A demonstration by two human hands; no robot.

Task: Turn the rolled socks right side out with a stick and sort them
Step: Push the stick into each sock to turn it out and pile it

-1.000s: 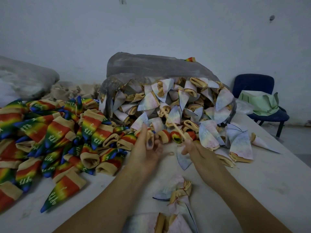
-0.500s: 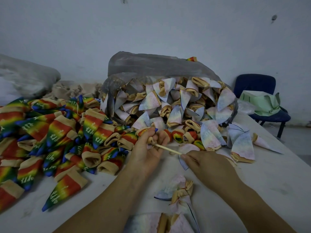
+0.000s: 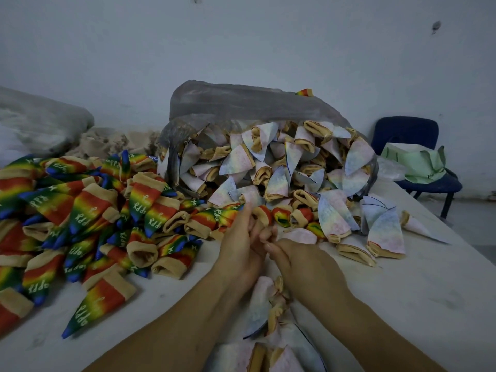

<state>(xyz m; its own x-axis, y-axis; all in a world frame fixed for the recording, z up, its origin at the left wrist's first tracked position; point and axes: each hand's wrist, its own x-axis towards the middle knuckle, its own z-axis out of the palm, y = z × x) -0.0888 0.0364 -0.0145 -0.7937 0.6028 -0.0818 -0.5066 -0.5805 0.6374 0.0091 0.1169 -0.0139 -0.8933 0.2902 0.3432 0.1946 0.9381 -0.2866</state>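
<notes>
- here, the left hand (image 3: 239, 248) and the right hand (image 3: 303, 264) meet in front of the grey plastic bag (image 3: 241, 106), fingertips pressed together.
- the fingers of both are curled tight; what they pinch is hidden inside the grip, so i cannot tell.
- just past the knuckles, toward the bag, a row of small rolled rainbow socks (image 3: 280, 218) lies on the table (image 3: 402, 291).
- on the near side from the bag, between the forearms, a few pale socks (image 3: 264, 312) lie loose.
- the bag's open mouth spills a heap of pale rolled socks (image 3: 268, 167) with tan cuffs.
- left of the bag spreads the pile of rainbow socks (image 3: 80, 210), bright side out.
- one rainbow sock (image 3: 304, 92) sits on top of the bag.
- further left of the bag are a beige heap (image 3: 115, 140) and a second grey bag (image 3: 40, 124).
- right of the bag stands a blue chair (image 3: 402, 132) bearing a green bundle (image 3: 413, 162).
</notes>
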